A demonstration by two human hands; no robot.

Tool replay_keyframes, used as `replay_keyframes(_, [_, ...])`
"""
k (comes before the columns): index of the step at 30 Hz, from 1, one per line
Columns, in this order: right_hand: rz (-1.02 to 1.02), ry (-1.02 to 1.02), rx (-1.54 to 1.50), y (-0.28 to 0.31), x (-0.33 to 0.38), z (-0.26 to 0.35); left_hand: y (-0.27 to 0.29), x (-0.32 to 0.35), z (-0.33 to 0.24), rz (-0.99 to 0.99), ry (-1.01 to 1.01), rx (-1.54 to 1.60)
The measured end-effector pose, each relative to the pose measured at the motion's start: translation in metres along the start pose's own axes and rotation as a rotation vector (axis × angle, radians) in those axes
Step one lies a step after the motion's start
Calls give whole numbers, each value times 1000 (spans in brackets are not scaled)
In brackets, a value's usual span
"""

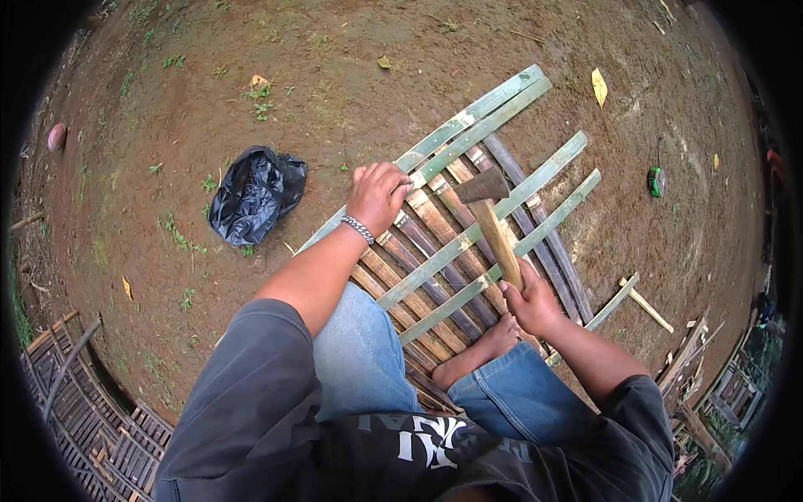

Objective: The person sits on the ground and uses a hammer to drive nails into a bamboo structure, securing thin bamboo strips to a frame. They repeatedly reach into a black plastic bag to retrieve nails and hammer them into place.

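Observation:
In my right hand (533, 301), a hatchet (497, 238) is gripped low on its wooden handle. Its dark metal head hangs above the bamboo lattice (456, 245), which is made of green split strips laid across brown ones. My left hand (378, 197), with a chain bracelet at the wrist, is closed at the upper green strip (482, 139). Its fingertips press together where that strip crosses a brown one; whatever they pinch is too small to make out. My bare foot (488, 347) rests on the lower part of the lattice.
A crumpled black plastic bag (258, 195) lies on the dirt at left. To the right are a green tape measure (657, 181), a wooden-handled tool (648, 306) and a yellow leaf (599, 87). Slatted bamboo panels (79, 410) stand at lower left, with wood scraps (690, 351) at lower right.

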State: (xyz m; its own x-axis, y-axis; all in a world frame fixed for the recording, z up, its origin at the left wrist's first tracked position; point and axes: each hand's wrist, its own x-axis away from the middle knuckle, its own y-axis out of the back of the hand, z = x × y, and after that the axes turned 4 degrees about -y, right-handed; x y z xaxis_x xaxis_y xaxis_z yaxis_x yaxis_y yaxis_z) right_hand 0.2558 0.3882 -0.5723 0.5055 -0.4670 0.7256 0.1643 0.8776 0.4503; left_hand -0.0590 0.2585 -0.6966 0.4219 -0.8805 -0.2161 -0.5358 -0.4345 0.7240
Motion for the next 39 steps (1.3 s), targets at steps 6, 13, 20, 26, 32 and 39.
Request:
replay_keyframes(6, [58, -22, 10, -6, -1, 4, -1, 1, -2, -11, -61, -69])
replay_keyframes(13, [-43, 226, 39, -25, -23, -8, -2, 1, -2, -8, -62, -79])
replay_keyframes(20, [-25, 206, 120, -24, -44, 12, -1, 1, -2, -48, -6, -43])
replay_keyframes(26, [-59, 303, 182, -29, -54, 20, 1, 0, -3, -71, 43, -10])
replay_keyframes(32, [-38, 313, 247, -30, -61, 22, 0, 1, 0, -44, 68, -20])
replay_keyframes(39, [-171, 471, 142, -31, -56, 29, 1, 0, 0, -37, 77, 5])
